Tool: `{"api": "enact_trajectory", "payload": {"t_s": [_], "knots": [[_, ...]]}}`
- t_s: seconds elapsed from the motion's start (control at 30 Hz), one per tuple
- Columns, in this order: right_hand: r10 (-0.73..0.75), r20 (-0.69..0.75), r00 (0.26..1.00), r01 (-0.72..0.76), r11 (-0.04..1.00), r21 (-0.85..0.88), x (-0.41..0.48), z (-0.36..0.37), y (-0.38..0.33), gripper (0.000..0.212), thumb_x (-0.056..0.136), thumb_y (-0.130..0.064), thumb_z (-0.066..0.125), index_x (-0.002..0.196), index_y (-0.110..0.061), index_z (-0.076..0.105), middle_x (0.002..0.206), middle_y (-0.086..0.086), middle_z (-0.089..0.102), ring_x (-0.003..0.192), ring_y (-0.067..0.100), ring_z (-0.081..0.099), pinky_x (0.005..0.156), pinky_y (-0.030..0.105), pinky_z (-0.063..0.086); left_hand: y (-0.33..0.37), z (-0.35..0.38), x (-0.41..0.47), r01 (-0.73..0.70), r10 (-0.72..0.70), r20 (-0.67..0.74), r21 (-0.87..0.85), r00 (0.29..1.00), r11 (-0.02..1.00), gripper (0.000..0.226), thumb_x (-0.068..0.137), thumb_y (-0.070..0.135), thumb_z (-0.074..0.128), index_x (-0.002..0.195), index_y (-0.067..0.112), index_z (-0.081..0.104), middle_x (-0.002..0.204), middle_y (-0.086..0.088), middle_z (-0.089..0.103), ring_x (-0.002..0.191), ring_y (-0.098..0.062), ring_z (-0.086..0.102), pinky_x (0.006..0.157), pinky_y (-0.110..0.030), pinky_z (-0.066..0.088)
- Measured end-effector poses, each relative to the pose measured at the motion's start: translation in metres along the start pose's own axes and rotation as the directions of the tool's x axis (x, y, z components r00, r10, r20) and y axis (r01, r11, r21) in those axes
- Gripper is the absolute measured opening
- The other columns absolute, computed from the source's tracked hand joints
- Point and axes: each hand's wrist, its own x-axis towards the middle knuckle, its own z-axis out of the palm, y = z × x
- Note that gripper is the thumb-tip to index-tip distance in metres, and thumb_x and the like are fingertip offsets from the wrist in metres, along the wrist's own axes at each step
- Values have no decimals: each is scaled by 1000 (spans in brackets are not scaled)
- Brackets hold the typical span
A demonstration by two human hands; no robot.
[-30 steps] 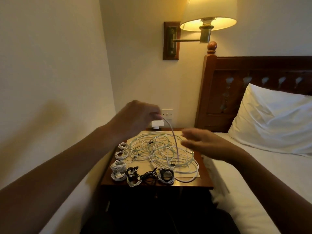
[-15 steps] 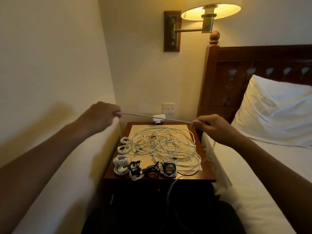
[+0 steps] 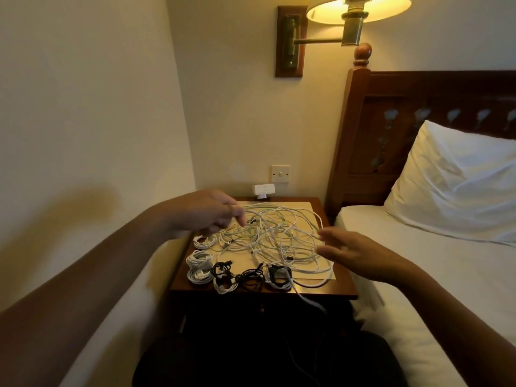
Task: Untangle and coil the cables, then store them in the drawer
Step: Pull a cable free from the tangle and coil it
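A tangle of white cables (image 3: pixel 275 237) sprawls over a pale mat (image 3: pixel 305 208) on the wooden nightstand (image 3: pixel 262 293). Several small coiled bundles line its left and front edges: white coils (image 3: pixel 200 259) and black coils (image 3: pixel 252 278). One white cable (image 3: pixel 308 300) trails over the front edge into the dark. My left hand (image 3: pixel 206 216) hovers at the tangle's back left, fingertips down among the strands; blur hides whether it pinches one. My right hand (image 3: pixel 353 254) is at the tangle's right edge, fingers spread, holding nothing. The drawer front below is in shadow.
A small white device (image 3: pixel 264 189) stands at the back of the nightstand under a wall switch (image 3: pixel 280 174). A bed (image 3: pixel 391 236) with a pillow (image 3: pixel 458 188) and a dark headboard (image 3: pixel 418 107) flanks the right. A wall closes the left; a lamp (image 3: pixel 357 12) hangs above.
The white cable stretched taut between both hands is no longer held up. My right hand let go and spread open; my left hand dropped from the left wall side down to the tangle.
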Motion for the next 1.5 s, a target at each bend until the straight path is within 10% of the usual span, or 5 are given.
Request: {"api": "enact_trajectory", "payload": {"t_s": [0.23, 0.47, 0.8, 1.37, 1.5], "knots": [[-258, -279, 925, 323, 920, 221, 24, 33, -68, 28, 110, -34, 40, 105, -24, 66, 67, -6, 57, 59, 13, 53, 58, 35, 49, 34, 38, -1, 8, 106, 187, -524, 977, 851, 24, 104, 26, 47, 91, 10, 59, 54, 7, 27, 43, -6, 19, 44, -21, 17], [-164, -104, 981, 164, 986, -10, 18, 72, -40, 26, 110, -34, 40, 112, -30, 66, 112, -8, 67, 92, 4, 64, 81, 33, 57, 20, 41, -8, -241, 238, -145, -863, 960, 443, 32, 101, 13, 47, 127, -2, 58, 71, 2, 53, 51, -6, 41, 50, -18, 38], [-429, -143, 892, 380, 883, -276, -25, 22, -134, 16, 105, -35, 53, 96, -29, 65, 73, -13, 59, 60, -1, 52, 59, 15, 34, -20, 65, 8, -365, 335, -322, -39, 886, 930, 33, 108, 13, 46, 135, 22, 63, 93, -2, 74, 79, -10, 70, 71, -20, 54], [-248, 13, 969, 237, 942, 239, -6, 78, -66, 28, 107, -41, 43, 110, -32, 69, 72, -8, 56, 56, 11, 52, 51, 25, 48, 1, 57, -14, -359, 340, -228, -843, 913, 400, 35, 99, 26, 48, 114, 1, 69, 66, 0, 57, 50, -10, 51, 50, -20, 45], [-335, 59, 940, 334, 942, 37, -30, 75, -99, 24, 108, -41, 45, 107, -28, 65, 82, -3, 64, 70, 16, 62, 61, 29, 50, -5, 63, 0, -468, 263, -420, -519, 869, 715, 30, 105, 18, 50, 130, 8, 62, 83, -7, 72, 70, -19, 68, 70, -29, 60]]}}
